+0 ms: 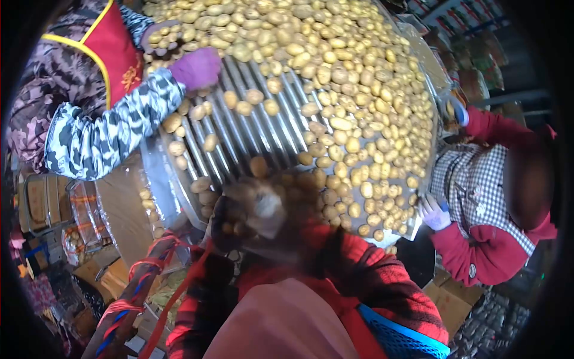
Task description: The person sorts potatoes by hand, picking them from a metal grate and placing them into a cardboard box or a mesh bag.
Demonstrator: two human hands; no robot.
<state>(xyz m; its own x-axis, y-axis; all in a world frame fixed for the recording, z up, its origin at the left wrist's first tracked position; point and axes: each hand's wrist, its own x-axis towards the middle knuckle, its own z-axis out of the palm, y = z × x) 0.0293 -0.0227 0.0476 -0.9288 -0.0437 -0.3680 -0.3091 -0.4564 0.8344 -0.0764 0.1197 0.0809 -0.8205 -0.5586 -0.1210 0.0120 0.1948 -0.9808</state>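
Note:
Potatoes (pixel 353 143) cover the far and right side of a sorting surface, and several lie on its metal rollers (pixel 251 134). My left hand (pixel 223 226), in a dark glove, is at the near edge of the rollers beside a few potatoes. Motion smears my right hand (pixel 296 206) into a dark shape at the near end of the potatoes. Between the two hands is a blurred brown and whitish thing (pixel 266 206) whose kind I cannot make out. The fingers of both hands are too blurred or hidden to read.
At the left, a co-worker's purple-gloved hand (pixel 197 67) is over the rollers. Another co-worker's light-gloved hand (pixel 433 212) rests at the right edge. A post wrapped in red and blue cord (pixel 125 299) stands at lower left, near cardboard (pixel 128 209).

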